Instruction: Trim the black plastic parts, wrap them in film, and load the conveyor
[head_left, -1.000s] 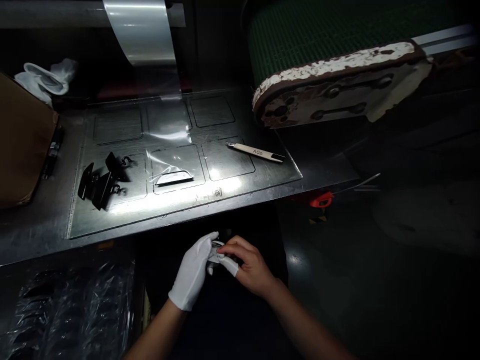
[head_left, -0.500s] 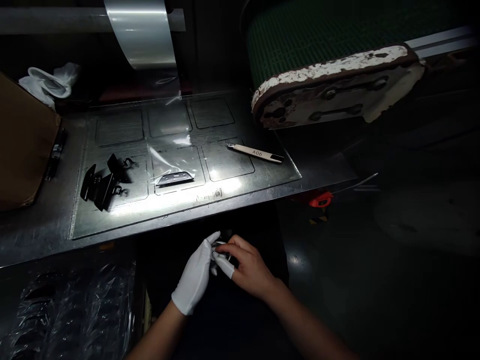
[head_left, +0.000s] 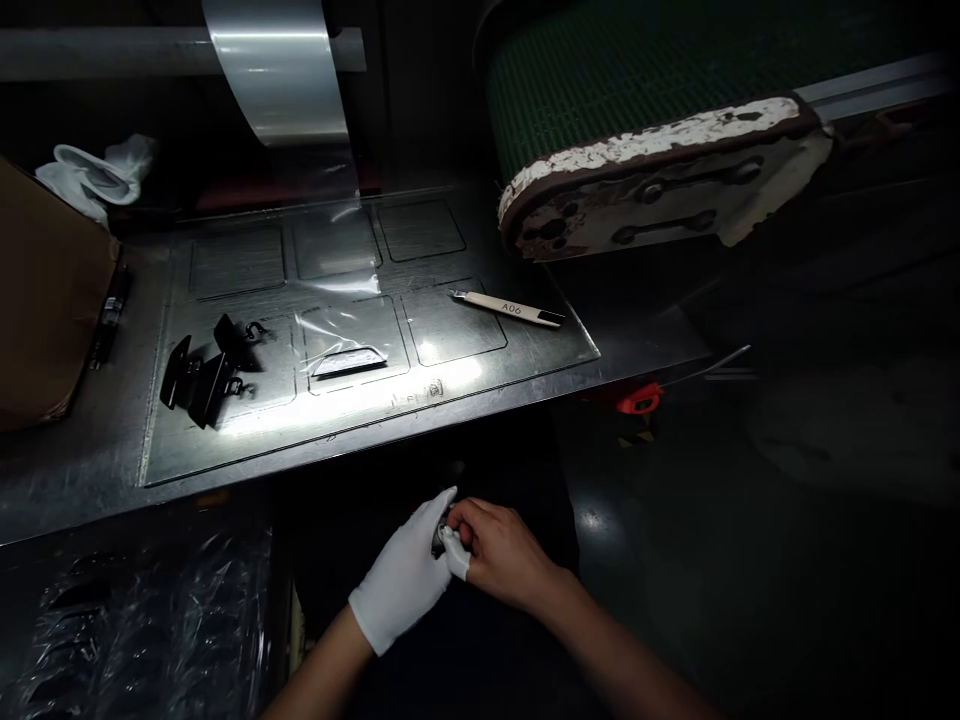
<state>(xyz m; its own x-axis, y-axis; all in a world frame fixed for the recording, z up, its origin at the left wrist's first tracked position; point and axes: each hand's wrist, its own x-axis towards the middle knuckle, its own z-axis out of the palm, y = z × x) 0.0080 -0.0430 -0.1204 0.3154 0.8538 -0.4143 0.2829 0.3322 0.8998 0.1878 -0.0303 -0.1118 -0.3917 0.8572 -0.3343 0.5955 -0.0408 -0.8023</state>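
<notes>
We see a small dark part (head_left: 438,545), mostly hidden between two hands, at the lower centre of the frame; the left hand (head_left: 405,577), in a white glove, has its grip clamped on the part; the right hand (head_left: 499,550), bare except for a white cover on the thumb, brings its fingertips to the part, though we cannot tell whether its grip is clamped on it. Above the hands, a metal bench (head_left: 67,490) crosses the left and centre of the frame, bearing a flat plate (head_left: 487,385) marked with rounded outlines; on the plate we find black hooked pieces (head_left: 214,378) at centre left, a shiny trapezoid piece (head_left: 349,362) nearer the middle, and a pale-handled knife (head_left: 506,307) lettered A06 to its right; at the left edge stands a cardboard box (head_left: 49,300); a green ribbed belt (head_left: 637,85) fills the upper right.
</notes>
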